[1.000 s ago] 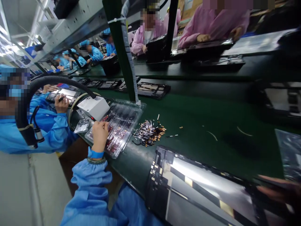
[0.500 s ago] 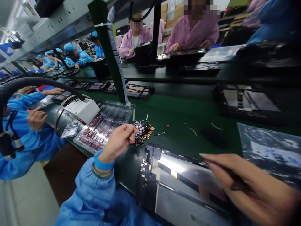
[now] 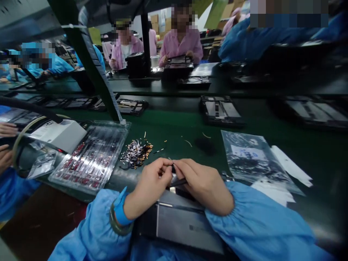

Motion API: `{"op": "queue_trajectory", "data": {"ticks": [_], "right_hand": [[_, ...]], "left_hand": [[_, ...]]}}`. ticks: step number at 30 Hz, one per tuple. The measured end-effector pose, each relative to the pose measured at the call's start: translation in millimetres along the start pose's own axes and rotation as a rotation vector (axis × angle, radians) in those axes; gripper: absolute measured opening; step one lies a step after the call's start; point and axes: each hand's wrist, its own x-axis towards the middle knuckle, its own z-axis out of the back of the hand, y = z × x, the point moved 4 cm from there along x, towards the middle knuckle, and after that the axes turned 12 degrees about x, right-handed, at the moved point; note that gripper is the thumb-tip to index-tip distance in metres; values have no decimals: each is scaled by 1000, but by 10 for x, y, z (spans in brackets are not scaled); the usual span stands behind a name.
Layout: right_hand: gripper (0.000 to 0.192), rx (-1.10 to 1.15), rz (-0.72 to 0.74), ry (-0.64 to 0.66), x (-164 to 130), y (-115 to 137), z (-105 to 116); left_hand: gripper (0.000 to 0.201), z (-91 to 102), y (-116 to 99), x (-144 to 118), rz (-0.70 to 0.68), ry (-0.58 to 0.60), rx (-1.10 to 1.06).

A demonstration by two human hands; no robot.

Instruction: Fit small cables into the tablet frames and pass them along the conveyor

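Note:
My left hand (image 3: pixel 152 183) and my right hand (image 3: pixel 203 181) meet fingertip to fingertip over an opened tablet-like device (image 3: pixel 187 224). Between the pinched fingers is a small dark part (image 3: pixel 173 169), too small to name. A thin dark tool (image 3: pixel 178 182) lies under the curled fingers of my right hand, pointing left; its tip is hidden. The device has a grey panel and black edges, and its upper part is covered by my hands. Just left and beyond my left hand lies a pile of small flex-cable parts (image 3: pixel 136 154) with gold and black ends.
A clear plastic tray (image 3: pixel 112 159) of red and silver parts lies left, beside a white box (image 3: pixel 61 134). To the right are a clear bag (image 3: pixel 244 159) and white sheets (image 3: pixel 290 165). Opened devices (image 3: pixel 221 110) line the bench beyond. A slanted post (image 3: pixel 92 65) rises at left.
My left hand has come away from the pile of small parts to above the device. My right hand has moved left to meet it. The view has turned right.

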Motion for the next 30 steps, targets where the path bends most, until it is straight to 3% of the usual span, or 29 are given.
{"op": "queue_trajectory", "data": {"ticks": [2, 6, 9, 11, 13, 15, 18, 20, 22, 26, 28, 30], "right_hand": [[19, 32, -60, -51, -14, -46, 88], [11, 63, -290, -294, -92, -154, 365], [11, 119, -201, -222, -128, -65, 353], [14, 174, -101, -124, -136, 19, 269], [16, 249, -103, -94, -125, 43, 212], [15, 371, -244, -138, -91, -16, 200], [22, 649, -630, -234, -56, -183, 181], [27, 830, -834, -256, -54, -246, 129], [26, 891, -895, -285, -60, -260, 97], [29, 728, -713, -340, -93, -193, 111], [37, 634, -604, -315, -101, -125, 119], [29, 537, -506, -269, -87, -46, 127]], "left_hand": [[8, 21, 11, 12, 21, 8, -44], [14, 77, 18, 23, 224, 142, -449], [14, 38, -11, -6, 350, 272, -705], [17, -30, -23, -31, 393, 356, -788], [18, -94, -17, -44, 412, 382, -830], [19, -134, 0, -44, 401, 339, -827], [23, -177, 30, -54, 373, 289, -701], [24, -175, 45, -63, 312, 235, -544], [21, -113, 37, -62, 162, 90, -326], [15, 52, -79, -115, -298, -288, 50], [17, 80, -140, -159, -504, -401, 183], [18, 83, -176, -188, -625, -475, 308]]}}
